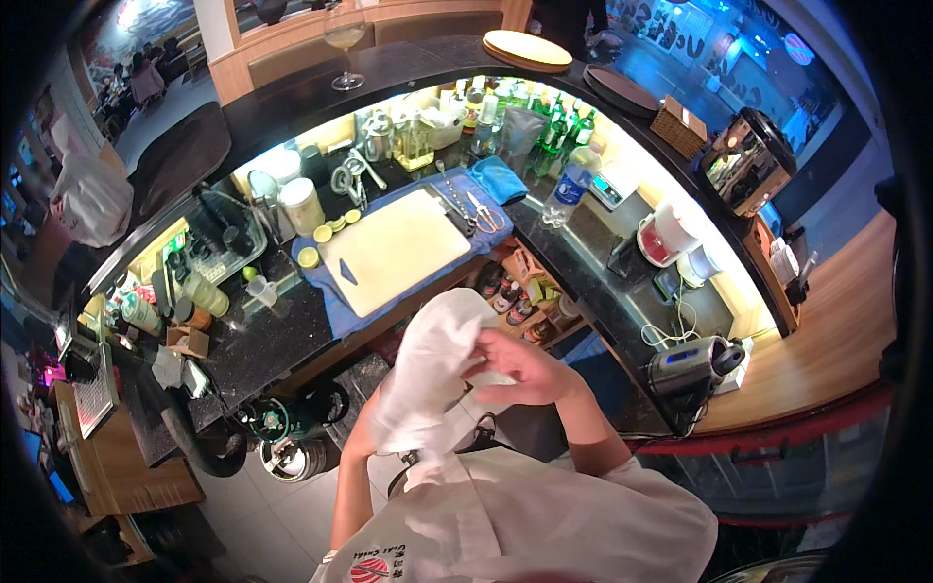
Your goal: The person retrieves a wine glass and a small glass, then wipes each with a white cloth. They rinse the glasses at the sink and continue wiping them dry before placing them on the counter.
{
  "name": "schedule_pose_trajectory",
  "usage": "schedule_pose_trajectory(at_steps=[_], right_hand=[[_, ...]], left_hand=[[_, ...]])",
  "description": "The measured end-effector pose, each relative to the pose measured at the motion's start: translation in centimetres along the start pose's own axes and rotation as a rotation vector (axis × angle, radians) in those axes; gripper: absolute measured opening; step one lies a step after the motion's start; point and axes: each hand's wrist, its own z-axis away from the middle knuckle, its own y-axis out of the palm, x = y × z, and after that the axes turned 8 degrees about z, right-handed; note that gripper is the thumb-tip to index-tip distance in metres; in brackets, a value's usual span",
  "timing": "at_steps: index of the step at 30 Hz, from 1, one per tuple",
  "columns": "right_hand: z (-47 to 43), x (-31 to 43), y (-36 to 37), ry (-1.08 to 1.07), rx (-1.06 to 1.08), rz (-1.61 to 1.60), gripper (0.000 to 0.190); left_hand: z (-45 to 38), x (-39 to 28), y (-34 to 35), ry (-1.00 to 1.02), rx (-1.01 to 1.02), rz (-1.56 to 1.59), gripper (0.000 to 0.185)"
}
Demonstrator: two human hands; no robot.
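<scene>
A white cloth (444, 350) bunches up in front of my chest and hangs over my left hand. My left forearm (355, 488) rises beneath it, and the hand itself is hidden. My right hand (521, 368) is at the cloth's right side, with its fingers curled against it and the thumb apart below. Whether it grips the cloth or something within it is unclear. Beyond lies a white cutting board (397, 248) on a blue towel (339, 306). A knife (450, 208) and scissors (485, 213) lie along the board's right side, cut lemon pieces (308, 257) by its left edge.
A plastic bottle (571, 186), kitchen scale (612, 184) and electric kettle (689, 364) stand on the right counter (583, 255). Green bottles (561, 127) line the back. A wine glass (346, 44) stands on the upper ledge. At lower left are a plastic measuring cup (262, 290) and a metal keg (293, 458).
</scene>
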Motion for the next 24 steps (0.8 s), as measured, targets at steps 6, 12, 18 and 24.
schedule_pose_trajectory(at_steps=[6,12,18,24], right_hand=[[-3.5,0.1,5.2,-0.243,0.087,1.029,0.018],[-4.8,-1.1,6.8,-0.377,-0.014,0.826,0.013],[-7.3,-2.3,9.8,-0.02,-0.412,-0.146,0.022],[-8.4,-0.2,11.6,-0.511,0.045,0.978,0.015]], left_hand=[[3.2,-1.8,-3.0,0.009,0.033,-0.213,0.068],[4.9,-4.6,-3.6,0.101,0.054,-0.181,0.071],[7.6,-5.6,-4.3,0.102,0.101,-0.005,0.075],[9.5,-6.0,-4.7,0.21,-0.078,-0.052,0.081]])
